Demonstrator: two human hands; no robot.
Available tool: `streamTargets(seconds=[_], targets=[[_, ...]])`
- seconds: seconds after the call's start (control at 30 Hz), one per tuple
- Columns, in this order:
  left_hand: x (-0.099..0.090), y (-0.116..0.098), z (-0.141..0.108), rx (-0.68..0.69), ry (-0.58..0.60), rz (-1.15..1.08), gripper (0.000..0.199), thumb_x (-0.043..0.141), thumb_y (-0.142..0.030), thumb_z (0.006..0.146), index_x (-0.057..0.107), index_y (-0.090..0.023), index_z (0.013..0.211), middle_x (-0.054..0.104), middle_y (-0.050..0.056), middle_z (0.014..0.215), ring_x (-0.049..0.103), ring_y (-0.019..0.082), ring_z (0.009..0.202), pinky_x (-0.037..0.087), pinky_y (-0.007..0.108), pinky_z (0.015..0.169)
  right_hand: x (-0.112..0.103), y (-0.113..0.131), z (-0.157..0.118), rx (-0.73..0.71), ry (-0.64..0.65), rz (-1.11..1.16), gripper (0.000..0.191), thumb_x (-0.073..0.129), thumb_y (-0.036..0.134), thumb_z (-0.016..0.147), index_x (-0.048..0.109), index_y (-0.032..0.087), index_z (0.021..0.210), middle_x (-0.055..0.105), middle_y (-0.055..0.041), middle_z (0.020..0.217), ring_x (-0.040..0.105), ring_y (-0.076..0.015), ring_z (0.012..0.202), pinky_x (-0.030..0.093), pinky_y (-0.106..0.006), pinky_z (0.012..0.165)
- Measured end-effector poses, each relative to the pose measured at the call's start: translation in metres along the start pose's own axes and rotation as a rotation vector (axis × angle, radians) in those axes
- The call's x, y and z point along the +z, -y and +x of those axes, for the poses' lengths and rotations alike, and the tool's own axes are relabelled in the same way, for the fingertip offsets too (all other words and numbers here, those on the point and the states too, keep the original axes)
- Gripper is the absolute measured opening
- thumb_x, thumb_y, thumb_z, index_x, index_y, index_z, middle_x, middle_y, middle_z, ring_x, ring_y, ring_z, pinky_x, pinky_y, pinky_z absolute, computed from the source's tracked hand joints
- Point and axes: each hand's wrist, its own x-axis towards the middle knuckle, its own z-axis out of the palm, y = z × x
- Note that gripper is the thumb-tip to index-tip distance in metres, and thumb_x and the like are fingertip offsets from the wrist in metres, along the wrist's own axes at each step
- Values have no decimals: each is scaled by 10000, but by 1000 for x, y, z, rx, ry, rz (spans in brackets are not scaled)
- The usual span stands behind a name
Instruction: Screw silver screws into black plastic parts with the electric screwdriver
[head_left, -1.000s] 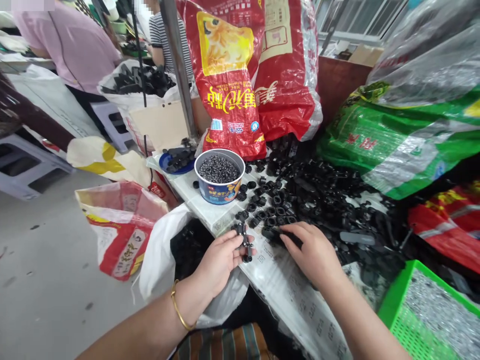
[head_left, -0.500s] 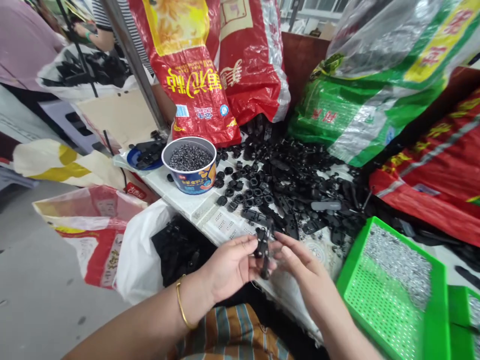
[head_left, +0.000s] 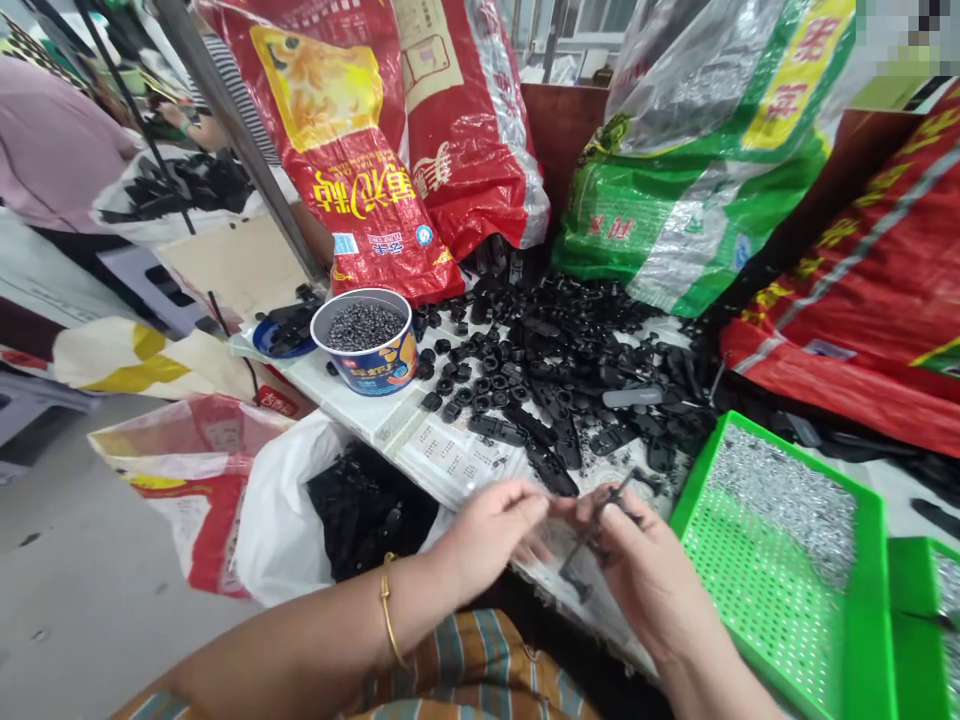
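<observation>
My right hand (head_left: 649, 565) is closed round a thin, dark plastic part (head_left: 577, 550), held tilted over the table's front edge. My left hand (head_left: 491, 530) comes up close to the right fingertips, its thumb and fingers pinched together; what lies between them, if anything, is hidden and partly blurred. Just beyond both hands, long black plastic parts (head_left: 551, 468) lie on the white table. Small black ring-like pieces (head_left: 480, 388) are scattered behind them. A tub (head_left: 367, 375) full of tiny dark pieces stands to the left.
A green perforated tray (head_left: 765, 590) with small shiny metal pieces lies at the right. Red sacks (head_left: 360, 190) and a green sack (head_left: 667, 220) stand at the back. Below left, a white bag (head_left: 281, 510) holds black parts. A person in pink (head_left: 60, 160) is at the far left.
The dark part has passed from between both hands into my right hand and now slants. My left hand has turned and closed its fingers. The view has shifted slightly right.
</observation>
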Motion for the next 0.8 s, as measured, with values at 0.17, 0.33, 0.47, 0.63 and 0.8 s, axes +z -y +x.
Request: streamTargets(seconds=[0.17, 0.33, 0.47, 0.63, 0.8], targets=[[-33, -38, 28, 631, -169, 898, 185, 514, -204, 790, 647, -217, 918, 633, 60, 989, 507, 226, 963, 334, 365, 895, -14, 4, -8, 41, -133, -105, 256, 728, 404, 625, 645, 171, 691, 578, -1, 641, 497, -96, 599, 411, -197, 561], [-19, -39, 53, 785, 257, 1118, 246, 545, -101, 737, 648, -220, 926, 631, 70, 961, 466, 239, 1016, 213, 400, 1008, -6, 2, -19, 164, -123, 35, 289, 748, 402, 595, 663, 169, 743, 588, -10, 674, 538, -112, 603, 458, -225, 580], [-6, -36, 71, 840, 284, 1224, 210, 516, -51, 715, 643, -213, 758, 594, 46, 774, 472, 225, 931, 107, 431, 1052, -9, 1, -27, 188, -97, 92, 280, 747, 382, 604, 665, 161, 756, 571, 5, 636, 526, -95, 567, 457, -212, 570], [-3, -50, 86, 691, 265, 967, 86, 591, -110, 677, 610, -194, 672, 602, 26, 807, 496, 202, 887, 252, 405, 979, -19, -1, -33, 169, -85, 106, 260, 738, 372, 626, 663, 160, 756, 574, 7, 625, 521, -75, 564, 425, -166, 540], [-1, -54, 91, 508, 89, 618, 97, 570, -229, 737, 548, -157, 798, 601, 30, 795, 550, 153, 740, 417, 303, 714, -18, 0, -32, 162, -118, 137, 252, 735, 358, 637, 665, 151, 762, 575, 1, 634, 521, -72, 569, 432, -163, 542]])
